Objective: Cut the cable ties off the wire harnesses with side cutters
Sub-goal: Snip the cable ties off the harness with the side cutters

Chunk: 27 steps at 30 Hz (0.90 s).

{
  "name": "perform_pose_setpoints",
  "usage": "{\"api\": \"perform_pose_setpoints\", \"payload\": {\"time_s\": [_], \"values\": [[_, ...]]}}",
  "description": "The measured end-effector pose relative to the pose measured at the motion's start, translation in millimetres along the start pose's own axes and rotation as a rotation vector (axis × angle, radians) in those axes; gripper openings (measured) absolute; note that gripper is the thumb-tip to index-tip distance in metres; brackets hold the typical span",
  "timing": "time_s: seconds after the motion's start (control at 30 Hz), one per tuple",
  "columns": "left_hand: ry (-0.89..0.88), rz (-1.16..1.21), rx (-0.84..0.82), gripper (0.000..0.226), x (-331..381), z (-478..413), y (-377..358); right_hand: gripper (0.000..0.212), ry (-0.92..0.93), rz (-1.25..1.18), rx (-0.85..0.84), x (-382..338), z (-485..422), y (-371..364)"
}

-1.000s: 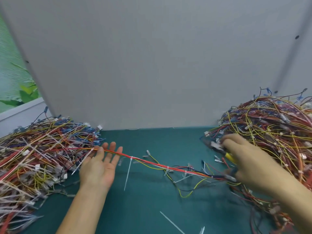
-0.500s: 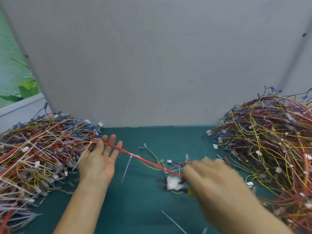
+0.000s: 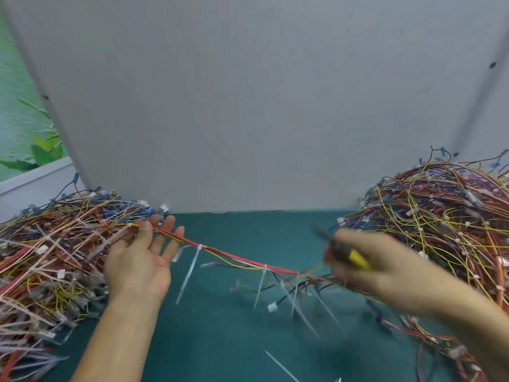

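A red, yellow and black wire harness [image 3: 234,256] stretches over the green mat between my hands. White cable ties [image 3: 199,247] [image 3: 265,268] wrap it, their long tails hanging down. My left hand [image 3: 140,260] lies palm up beside the left pile, and its thumb pinches the harness end against the straight fingers. My right hand [image 3: 380,271], blurred by motion, grips yellow-handled side cutters [image 3: 355,257], dark jaws pointing up-left. The harness's far end runs in under that hand.
A big tangle of wire harnesses [image 3: 49,257] fills the left side, and another pile [image 3: 440,230] fills the right. Loose cut ties [image 3: 281,366] and a small white connector [image 3: 272,307] lie on the green mat [image 3: 220,340]. A grey panel [image 3: 248,106] closes off the back.
My right hand left the right pile, swept to the middle, then shifted right and up with the cutters now showing. The harness has lifted and straightened. My left hand has turned palm up.
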State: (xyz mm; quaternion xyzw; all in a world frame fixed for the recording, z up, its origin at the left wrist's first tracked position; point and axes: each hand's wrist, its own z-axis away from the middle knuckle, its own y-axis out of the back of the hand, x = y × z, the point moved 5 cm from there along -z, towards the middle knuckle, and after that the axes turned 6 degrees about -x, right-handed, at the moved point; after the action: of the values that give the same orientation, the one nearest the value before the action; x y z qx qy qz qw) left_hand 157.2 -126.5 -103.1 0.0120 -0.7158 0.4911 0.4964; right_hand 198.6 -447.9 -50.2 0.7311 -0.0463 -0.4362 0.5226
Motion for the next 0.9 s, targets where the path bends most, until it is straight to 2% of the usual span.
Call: {"api": "perform_pose_setpoints", "payload": {"time_s": [0.1, 0.17, 0.23, 0.3, 0.37, 0.43, 0.67, 0.8, 0.9], "values": [[-0.060, -0.132, 0.016, 0.016, 16.2, -7.2, 6.4, 0.014, -0.070, -0.461, 0.277, 2.9, -10.7, 49.7], [-0.052, -0.274, 0.026, 0.013, 13.4, -11.2, 12.8, 0.018, -0.210, -0.525, 0.340, 20.5, -33.1, 62.7], [0.015, -0.401, 0.036, 0.011, -4.9, -13.2, 23.5, 0.016, -0.375, -0.417, 0.286, 40.7, -61.3, 56.7], [0.096, -0.510, 0.044, 0.015, -27.6, -12.4, 36.2, 0.014, -0.526, -0.207, 0.188, 63.8, -84.5, 35.1], [0.149, -0.570, 0.047, 0.016, -43.4, -13.2, 45.2, 0.011, -0.609, 0.068, 0.109, 84.3, -98.0, 13.3], [0.164, -0.616, 0.041, 0.013, -49.4, -16.6, 48.7, 0.009, -0.616, 0.251, 0.110, 95.5, -101.7, 2.5], [0.222, -0.704, 0.028, 0.006, -56.2, -16.9, 50.0, 0.021, -0.613, 0.394, 0.309, 101.5, -79.9, 18.5], [0.268, -0.767, 0.018, 0.010, -55.5, -13.8, 51.7, 0.026, -0.621, 0.244, 0.222, 102.7, -73.4, 24.1], [0.338, -0.793, -0.006, 0.008, -56.4, -9.2, 53.5, 0.022, -0.589, 0.250, 0.224, 98.2, -68.1, 19.5]]}}
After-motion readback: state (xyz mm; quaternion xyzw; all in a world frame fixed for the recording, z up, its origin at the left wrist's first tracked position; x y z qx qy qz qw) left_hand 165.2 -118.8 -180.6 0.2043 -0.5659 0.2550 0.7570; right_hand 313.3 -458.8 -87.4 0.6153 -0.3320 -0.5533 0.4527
